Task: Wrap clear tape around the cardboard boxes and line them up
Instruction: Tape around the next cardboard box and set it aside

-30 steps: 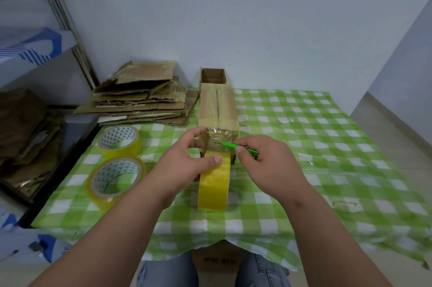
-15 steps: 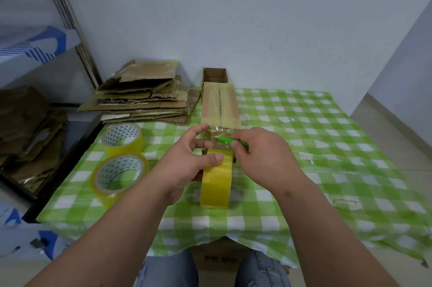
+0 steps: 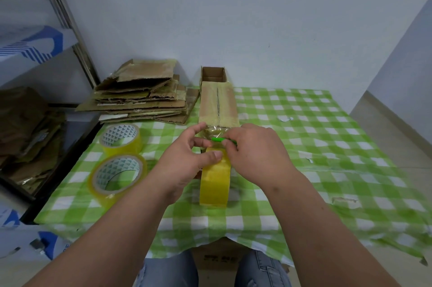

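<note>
Green-and-white checked cloth (image 3: 304,123) over the bench, stack of flattened brown cardboard sheets (image 3: 140,97) at its far-left corner, metal shelf frame (image 3: 70,29) left.

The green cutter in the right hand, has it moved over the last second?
Yes. The green cutter has slid left across the taped cardboard box, its tip now nearer the box's centre seam.

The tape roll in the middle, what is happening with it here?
A person is taping a long cardboard box on the checked table. The left hand holds the upright tape roll at the box's near end, while the right hand holds a green cutter at the stretched tape. Two spare rolls lie left.
</note>
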Tool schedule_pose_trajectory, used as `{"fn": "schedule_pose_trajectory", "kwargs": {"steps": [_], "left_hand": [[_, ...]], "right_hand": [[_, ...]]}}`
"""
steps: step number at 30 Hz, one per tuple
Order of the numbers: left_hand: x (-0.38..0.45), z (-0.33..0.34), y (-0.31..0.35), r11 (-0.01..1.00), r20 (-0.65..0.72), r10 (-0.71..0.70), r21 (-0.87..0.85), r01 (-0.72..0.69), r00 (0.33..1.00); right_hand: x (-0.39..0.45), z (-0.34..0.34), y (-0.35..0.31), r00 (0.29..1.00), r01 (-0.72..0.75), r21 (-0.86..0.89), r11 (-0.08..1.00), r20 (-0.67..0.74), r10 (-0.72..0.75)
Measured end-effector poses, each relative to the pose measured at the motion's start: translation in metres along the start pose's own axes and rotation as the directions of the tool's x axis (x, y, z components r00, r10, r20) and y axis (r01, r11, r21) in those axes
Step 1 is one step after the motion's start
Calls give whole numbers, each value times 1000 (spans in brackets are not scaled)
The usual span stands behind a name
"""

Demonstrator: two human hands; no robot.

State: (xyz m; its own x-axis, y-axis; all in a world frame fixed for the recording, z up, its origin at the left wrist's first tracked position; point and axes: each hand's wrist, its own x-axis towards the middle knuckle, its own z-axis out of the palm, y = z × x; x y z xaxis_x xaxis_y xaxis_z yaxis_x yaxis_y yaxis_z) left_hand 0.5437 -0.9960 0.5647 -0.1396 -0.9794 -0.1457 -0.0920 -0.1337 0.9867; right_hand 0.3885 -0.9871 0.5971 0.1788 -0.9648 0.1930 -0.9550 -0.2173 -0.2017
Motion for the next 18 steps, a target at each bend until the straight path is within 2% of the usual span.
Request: {"fn": "schedule_pose_trajectory", "kwargs": {"steps": [6,13,18], "left_hand": [[1,-3,1,1000,0,-10,29,10,1000],[2,-3,2,999,-4,-20,47,20,1000],[4,-5,1,997,-4,-17,80,18,1000]], "right_hand": [[-1,-7,6,999,-21,-25,999,-43,20],[1,1,5,1000,-9,-49,999,-24,8],[-2,0,20,996,-74,-12,997,-43,73]]}}
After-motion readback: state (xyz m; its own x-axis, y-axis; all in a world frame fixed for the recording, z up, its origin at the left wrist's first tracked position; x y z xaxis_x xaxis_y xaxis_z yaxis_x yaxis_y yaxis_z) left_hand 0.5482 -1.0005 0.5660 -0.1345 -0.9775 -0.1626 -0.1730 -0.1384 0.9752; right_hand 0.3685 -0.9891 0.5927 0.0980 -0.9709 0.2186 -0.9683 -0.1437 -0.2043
